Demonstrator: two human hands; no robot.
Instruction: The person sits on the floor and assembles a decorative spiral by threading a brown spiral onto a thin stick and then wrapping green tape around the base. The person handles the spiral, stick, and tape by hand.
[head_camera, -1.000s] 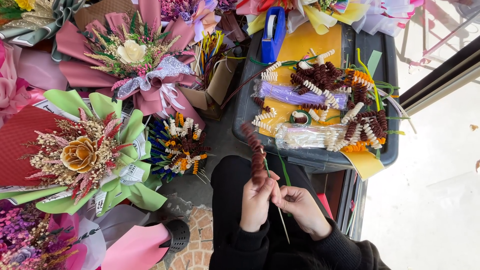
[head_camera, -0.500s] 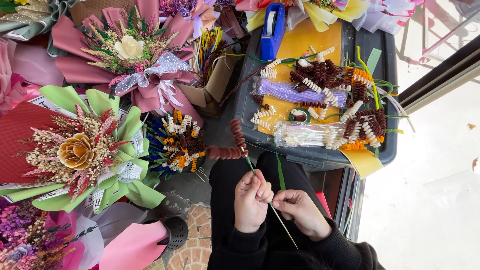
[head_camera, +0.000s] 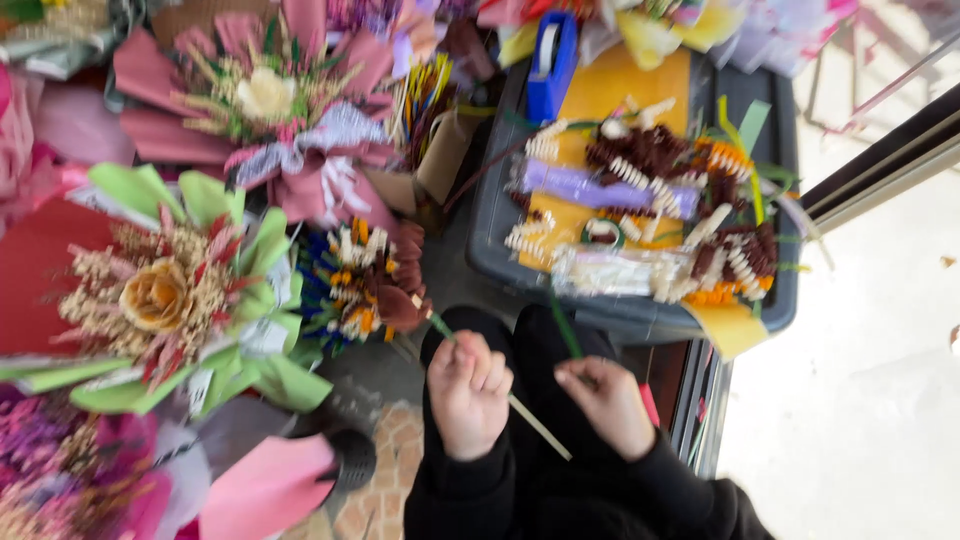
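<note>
We note our left hand (head_camera: 468, 390), fingers clamped on the stick (head_camera: 530, 420), has swung its brown spiral (head_camera: 400, 300) into the bunch (head_camera: 350, 280); right hand (head_camera: 605, 400) pinches green tape (head_camera: 563, 328).

Around me, L: paper-wrapped bouquets, pink (head_camera: 280, 110) and green (head_camera: 170, 290), packed close. Ahead: dark plastic crate (head_camera: 640, 315) w/ yellow sheet. Floor: brick paving (head_camera: 385, 500) under me; pale, sunlit ground (head_camera: 860, 400) R, prob. concrete (blurred).

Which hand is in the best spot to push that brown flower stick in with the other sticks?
Probably the left hand: it grips the stick and sits nearest the bunch of sticks. The right hand sits farther away.
</note>
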